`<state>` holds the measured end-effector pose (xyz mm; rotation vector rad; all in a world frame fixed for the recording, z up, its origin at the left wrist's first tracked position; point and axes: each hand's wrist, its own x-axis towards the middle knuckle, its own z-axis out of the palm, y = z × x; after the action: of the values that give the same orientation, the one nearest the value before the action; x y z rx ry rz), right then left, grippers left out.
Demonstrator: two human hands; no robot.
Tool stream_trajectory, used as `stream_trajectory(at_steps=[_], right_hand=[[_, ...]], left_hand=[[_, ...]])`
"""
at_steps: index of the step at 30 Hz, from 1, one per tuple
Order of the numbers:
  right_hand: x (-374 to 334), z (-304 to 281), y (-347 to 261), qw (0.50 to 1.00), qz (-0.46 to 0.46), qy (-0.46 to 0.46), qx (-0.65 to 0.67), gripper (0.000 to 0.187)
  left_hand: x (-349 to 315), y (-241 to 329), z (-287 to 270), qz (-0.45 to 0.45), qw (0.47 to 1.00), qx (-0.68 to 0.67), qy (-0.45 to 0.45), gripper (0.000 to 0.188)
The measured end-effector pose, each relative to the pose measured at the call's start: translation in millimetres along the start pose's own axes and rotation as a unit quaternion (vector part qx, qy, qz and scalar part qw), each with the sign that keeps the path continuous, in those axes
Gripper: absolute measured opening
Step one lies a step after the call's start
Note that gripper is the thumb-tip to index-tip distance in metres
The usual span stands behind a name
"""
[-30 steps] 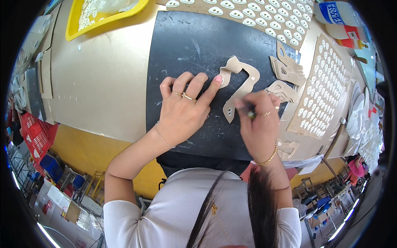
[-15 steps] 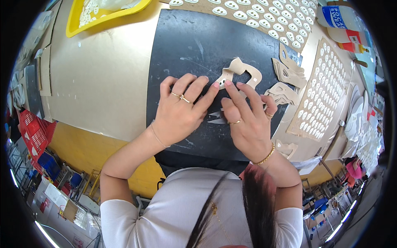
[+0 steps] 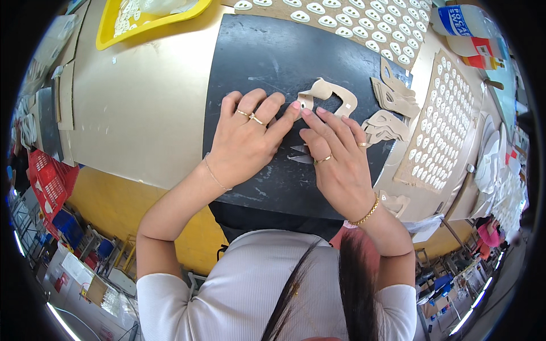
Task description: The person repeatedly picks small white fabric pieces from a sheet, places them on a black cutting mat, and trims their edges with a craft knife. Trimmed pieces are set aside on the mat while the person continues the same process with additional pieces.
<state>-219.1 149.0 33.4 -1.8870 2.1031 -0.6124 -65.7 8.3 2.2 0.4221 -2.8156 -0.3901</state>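
Observation:
A beige curved cut-out piece (image 3: pixel 345 102), leather-like and bent up at one end, lies on the black mat (image 3: pixel 244 62). At its near left end sits a small white oval patch with holes, partly covered by fingertips. My left hand (image 3: pixel 247 131) pinches that end with the index fingertip, its other fingers curled. My right hand (image 3: pixel 338 162) presses the same end from the right with its fingertips. From beneath the right palm two pointed scissor blades (image 3: pixel 300 154) stick out to the left; their handles are hidden.
More beige cut-outs (image 3: pixel 392 99) are stacked right of the hands. Brown sheets (image 3: pixel 435 125) carrying rows of white ovals lie at the back and right. A yellow tray (image 3: pixel 105 37) with white pieces stands back left. Bottles (image 3: pixel 463 23) lie at the far right corner.
My fingertips have shifted slightly away from me and left over the patch, now covering more of it. The scissor blades have moved slightly away from me, along with the right hand.

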Motion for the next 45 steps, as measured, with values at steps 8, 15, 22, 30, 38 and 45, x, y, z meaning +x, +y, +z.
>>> stream_trajectory(at_steps=[8,15,22,30,38,45], right_hand=[[12,1,14,0.997,0.019,0.018,0.072,0.032],[8,1,26,0.975,0.073,0.074,0.194,0.040],[10,9,26,0.986,0.044,0.056,0.153,0.039],[14,-4,27,0.968,0.095,0.023,0.229,0.033],[5,11,26,0.988,0.037,0.068,0.133,0.033],[16,0,22,0.997,0.015,0.028,0.066,0.040]], left_hand=[[-8,2,1,-0.015,1.000,-0.007,0.012,0.053],[-4,1,2,-0.031,0.999,-0.024,0.015,0.055],[0,9,4,0.008,0.997,0.070,0.031,0.035],[-7,3,1,-0.009,1.000,0.016,0.012,0.048],[-14,10,-3,-0.026,1.000,0.002,0.012,0.054],[-8,15,-3,-0.006,0.999,0.050,0.003,0.049]])
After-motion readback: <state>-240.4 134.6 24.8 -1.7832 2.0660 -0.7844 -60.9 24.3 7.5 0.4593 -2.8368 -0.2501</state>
